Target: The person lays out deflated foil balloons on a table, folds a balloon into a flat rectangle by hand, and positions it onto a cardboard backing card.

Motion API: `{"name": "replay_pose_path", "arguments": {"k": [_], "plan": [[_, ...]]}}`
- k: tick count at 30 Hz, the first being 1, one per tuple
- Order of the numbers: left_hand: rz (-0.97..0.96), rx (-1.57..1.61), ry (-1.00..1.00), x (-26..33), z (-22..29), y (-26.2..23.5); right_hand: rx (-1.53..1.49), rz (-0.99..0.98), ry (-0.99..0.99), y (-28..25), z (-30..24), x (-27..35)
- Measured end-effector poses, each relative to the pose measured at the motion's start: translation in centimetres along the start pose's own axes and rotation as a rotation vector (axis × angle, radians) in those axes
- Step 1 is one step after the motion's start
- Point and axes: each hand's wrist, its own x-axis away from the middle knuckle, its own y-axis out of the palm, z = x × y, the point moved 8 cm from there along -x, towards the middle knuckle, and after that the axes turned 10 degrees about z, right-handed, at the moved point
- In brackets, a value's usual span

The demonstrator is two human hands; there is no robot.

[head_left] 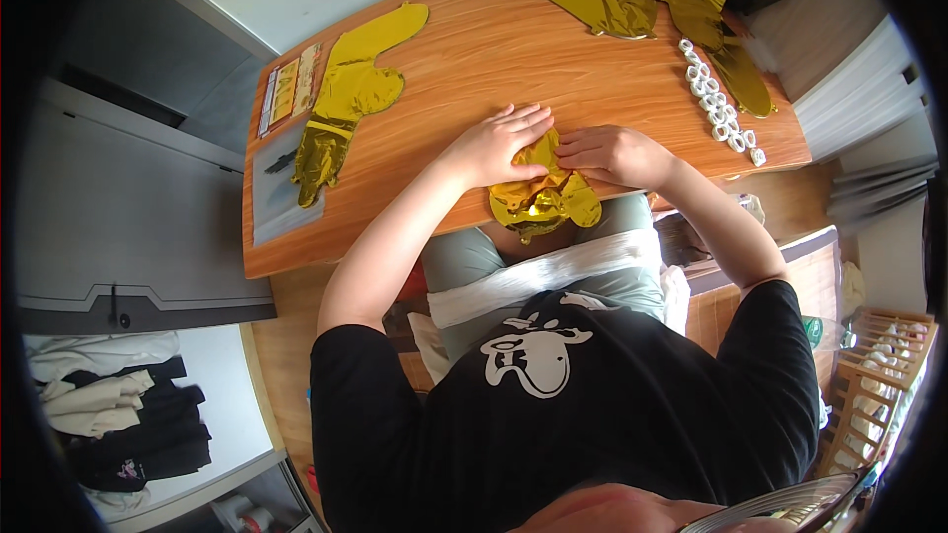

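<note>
A crumpled gold foil balloon (539,199) lies at the near edge of the wooden table (474,59), its lower part hanging over my lap. My left hand (506,146) rests flat across its left side, fingers stretched away from me and thumb pressing on the foil. From the right comes my right hand (617,156), its fingers close together and bent onto the foil's right edge. Its thumb is hidden. Part of the foil shows between the two hands.
Another flat gold foil balloon (360,69) lies at the left, beside a printed packet (288,89) and a clear plastic sleeve (279,188). More gold foil balloons (612,0) lie at the back right. Several small white rolls (713,104) line the table's right side.
</note>
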Motion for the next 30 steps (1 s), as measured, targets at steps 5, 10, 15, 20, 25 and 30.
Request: {"name": "replay_pose_path", "arguments": {"k": [5, 10, 15, 20, 25, 30], "plan": [[-0.007, -0.009, 0.025, 0.0, 0.3, -0.2, -0.003, 0.017, -0.008, -0.7, -0.8, -0.6], [-0.015, 0.009, 0.037, -0.1, 0.6, -0.4, -0.063, 0.039, 0.003, -0.3, -0.2, 0.0], [-0.032, 0.000, 0.046, 0.0, 0.7, -0.6, -0.150, 0.020, 0.132, -0.2, 0.4, -0.5], [-0.074, 0.002, 0.042, 0.0, 0.4, -0.4, -0.112, 0.026, 0.219, -0.3, 0.7, -1.7], [-0.114, -0.023, 0.045, -0.1, 0.3, 0.0, -0.059, -0.026, 0.214, 0.5, 0.9, -2.5], [-0.072, -0.022, 0.079, 0.3, -0.2, 0.3, -0.052, -0.060, 0.088, -0.3, -0.3, -2.4]]}}
